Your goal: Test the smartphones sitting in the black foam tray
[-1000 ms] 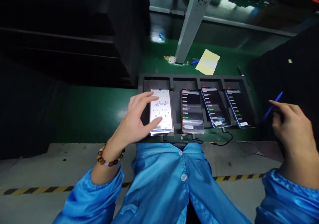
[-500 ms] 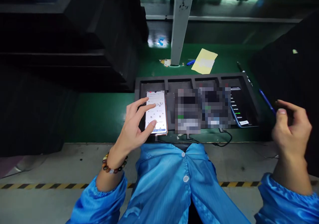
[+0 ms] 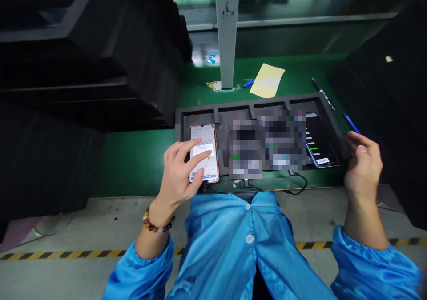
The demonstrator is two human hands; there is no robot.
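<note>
Two hands: left hand (image 3: 178,171) arched, unclenched, over the phone (image 3: 207,146) left of centre; right hand (image 3: 363,171), centre right, pinching a pen (image 3: 351,123). Mid-frame tray (image 3: 233,115) bears that phone, two pixelated shapes (image 3: 246,153), a dark phone (image 3: 318,140).

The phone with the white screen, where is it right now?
In the head view, the phone lies at the left end of the black tray, under the fingers of the person's left hand.
</note>
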